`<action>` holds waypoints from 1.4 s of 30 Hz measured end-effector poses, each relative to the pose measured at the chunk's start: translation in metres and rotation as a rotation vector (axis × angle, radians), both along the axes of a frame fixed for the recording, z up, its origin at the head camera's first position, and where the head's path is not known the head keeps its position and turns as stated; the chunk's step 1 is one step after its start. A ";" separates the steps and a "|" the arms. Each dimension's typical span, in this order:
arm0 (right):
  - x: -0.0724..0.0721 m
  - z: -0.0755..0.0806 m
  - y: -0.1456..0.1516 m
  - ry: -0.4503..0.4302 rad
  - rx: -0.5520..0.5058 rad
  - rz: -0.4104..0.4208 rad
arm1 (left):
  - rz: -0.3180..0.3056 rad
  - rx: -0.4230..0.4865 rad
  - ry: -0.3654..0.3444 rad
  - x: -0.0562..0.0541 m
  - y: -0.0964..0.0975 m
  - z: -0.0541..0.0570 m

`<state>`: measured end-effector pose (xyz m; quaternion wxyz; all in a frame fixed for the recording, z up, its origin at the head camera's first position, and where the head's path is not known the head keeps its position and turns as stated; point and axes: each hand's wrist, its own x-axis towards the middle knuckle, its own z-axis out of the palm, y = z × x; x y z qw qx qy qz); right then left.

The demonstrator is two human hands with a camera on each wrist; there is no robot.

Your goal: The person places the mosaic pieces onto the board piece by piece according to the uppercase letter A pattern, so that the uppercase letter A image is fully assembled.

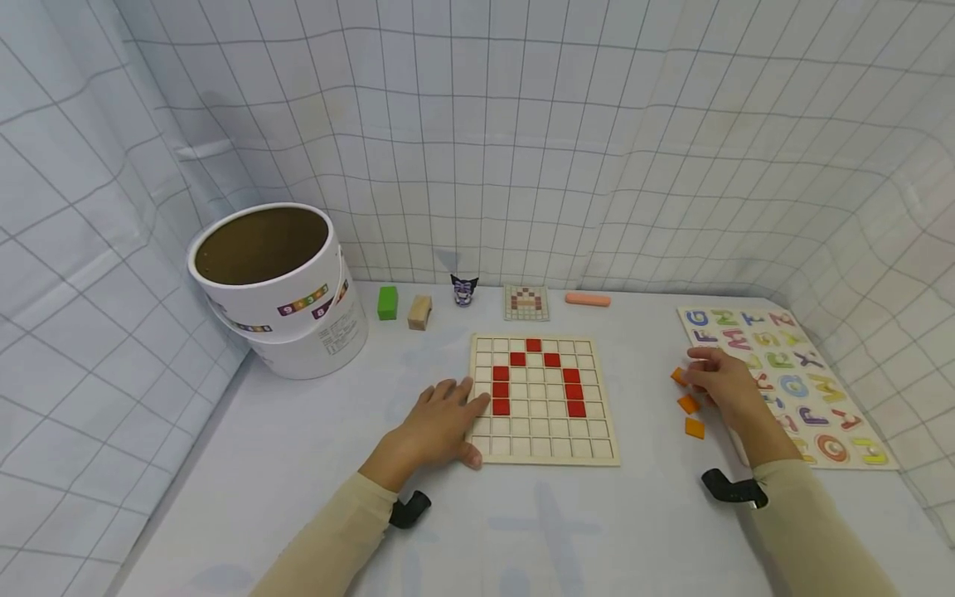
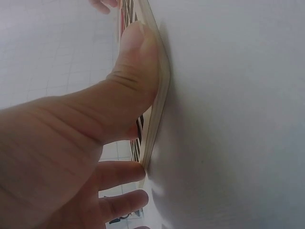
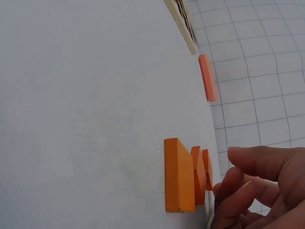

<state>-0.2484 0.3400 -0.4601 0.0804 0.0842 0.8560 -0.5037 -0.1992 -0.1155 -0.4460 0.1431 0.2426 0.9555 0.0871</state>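
My left hand (image 1: 440, 423) rests with spread fingers on the left edge of a wooden grid board (image 1: 540, 448). Red square tiles (image 1: 573, 391) form an arch on that board. In the left wrist view the thumb (image 2: 136, 62) presses against the board's edge (image 2: 159, 90). On the right, my right hand (image 1: 724, 381) hovers by a short row of orange square tiles (image 1: 695, 428), closest to the farthest one. Seen from the right wrist, thumb and bent fingers (image 3: 257, 160) stand apart with nothing between them, beyond the orange tiles (image 3: 178, 176).
An alphabet board (image 1: 828, 448) lies under and beside the right forearm. Along the back are a green block (image 1: 387, 303), a wooden block (image 1: 419, 313), a small dark figurine (image 1: 463, 290), a pattern card (image 1: 525, 303) and a salmon stick (image 1: 588, 299). A white bucket (image 1: 313, 332) stands back left.
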 end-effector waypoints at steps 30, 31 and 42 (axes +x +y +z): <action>-0.006 -0.005 -0.010 0.017 0.246 0.069 | -0.001 0.004 0.005 0.000 0.000 -0.002; -0.006 -0.006 -0.009 0.016 0.242 0.062 | -0.003 0.002 0.006 0.000 0.000 -0.002; -0.016 -0.007 -0.037 0.000 -0.199 0.060 | -0.006 -0.007 0.013 -0.001 -0.001 -0.003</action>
